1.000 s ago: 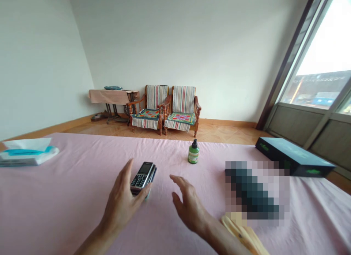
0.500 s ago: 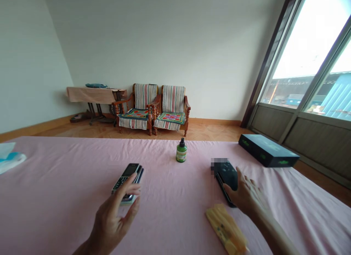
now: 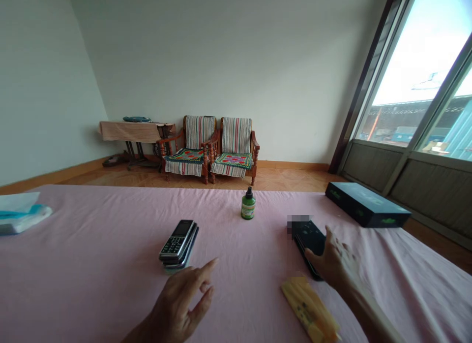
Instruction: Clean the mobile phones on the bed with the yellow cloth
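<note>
A keypad phone [image 3: 178, 240] lies on top of a small stack on the pink cloth [image 3: 92, 264]. My left hand [image 3: 182, 303] hovers just below and to the right of it, fingers loosely apart, holding nothing. My right hand [image 3: 334, 262] rests with spread fingers on a dark flat device [image 3: 309, 239], partly blurred at its top, to the right. A yellow packet [image 3: 309, 308] lies just below that hand, beside my forearm. A small green bottle with a black cap [image 3: 248, 204] stands upright between the two, farther back.
A dark flat box [image 3: 367, 210] lies at the cloth's far right edge. A tissue pack [image 3: 20, 214] sits at the far left. Beyond the cloth are two striped wooden chairs [image 3: 210, 148], a small covered table [image 3: 134, 131] and a large window [image 3: 416, 102].
My left hand let go of the phone stack and drew back toward me. My right hand went from the middle to the dark device and now rests on it.
</note>
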The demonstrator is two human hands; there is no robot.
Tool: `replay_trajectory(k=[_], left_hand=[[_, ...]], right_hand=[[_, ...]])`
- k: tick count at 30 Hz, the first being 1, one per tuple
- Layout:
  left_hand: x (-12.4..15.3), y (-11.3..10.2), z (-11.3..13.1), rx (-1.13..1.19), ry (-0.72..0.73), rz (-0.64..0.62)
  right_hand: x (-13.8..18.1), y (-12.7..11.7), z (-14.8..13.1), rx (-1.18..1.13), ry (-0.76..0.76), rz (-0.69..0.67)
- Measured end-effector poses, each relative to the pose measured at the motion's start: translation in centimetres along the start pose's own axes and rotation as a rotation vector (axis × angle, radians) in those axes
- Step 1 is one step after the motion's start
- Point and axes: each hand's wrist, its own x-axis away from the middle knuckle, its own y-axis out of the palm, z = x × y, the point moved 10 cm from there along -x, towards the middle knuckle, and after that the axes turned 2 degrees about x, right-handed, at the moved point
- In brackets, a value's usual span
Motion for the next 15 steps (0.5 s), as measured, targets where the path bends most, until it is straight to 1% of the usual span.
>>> replay_trajectory(k=[4, 7, 9, 12, 15], left_hand=[[0.2, 2.2, 0.9, 0.044, 0.025, -0.137], [0.5, 3.4, 1.1, 0.050, 0.035, -0.215], [0.7, 3.7, 0.7, 0.056, 0.011, -0.232], [0.8, 3.8, -0.1, 0.072, -0.038, -0.223], [0.7, 3.9, -0.3, 0.071, -0.049, -0.221]], right_hand=[[0.4, -0.9, -0.6, 0.011, -0.034, 0.051], [0.7, -1.3, -1.2, 0.016, -0.081, 0.091], [0.9, -1.5, -1.6, 0.023, -0.125, 0.115], [1.2, -2.1, -2.6, 0.021, -0.183, 0.155], [2.0, -2.9, -4.6, -0.042, -0.256, 0.171]])
